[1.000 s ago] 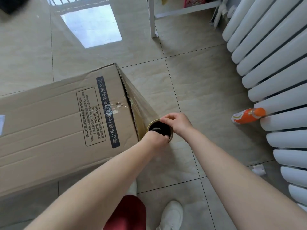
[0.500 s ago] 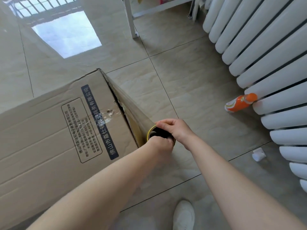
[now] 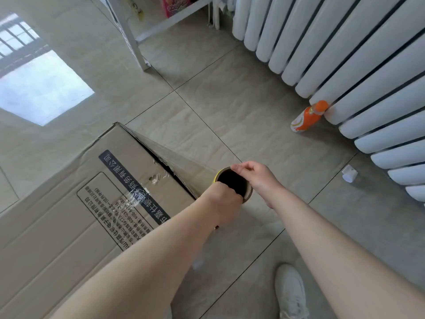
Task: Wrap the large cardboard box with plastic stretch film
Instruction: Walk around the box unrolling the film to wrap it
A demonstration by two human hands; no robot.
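Note:
A large brown cardboard box [image 3: 69,226] with a printed label lies on the tiled floor at the left. The stretch film roll [image 3: 232,183] stands upright beside the box's right end, and I see down its dark core. Clear film [image 3: 184,162] stretches from the roll along that end face of the box. My left hand [image 3: 220,199] grips the near rim of the roll. My right hand [image 3: 255,176] pinches the far rim with its fingertips.
A white radiator [image 3: 345,65] runs along the right side. An orange bottle [image 3: 308,117] lies on the floor against it, and a small white object [image 3: 349,173] lies nearer. A white shelf leg [image 3: 135,44] stands at the top. My white shoe [image 3: 291,293] is at the bottom.
The view has swung, so the box corner sits lower and further left. Both hands keep their hold on the roll, which has moved further along the box's end, with more film drawn out.

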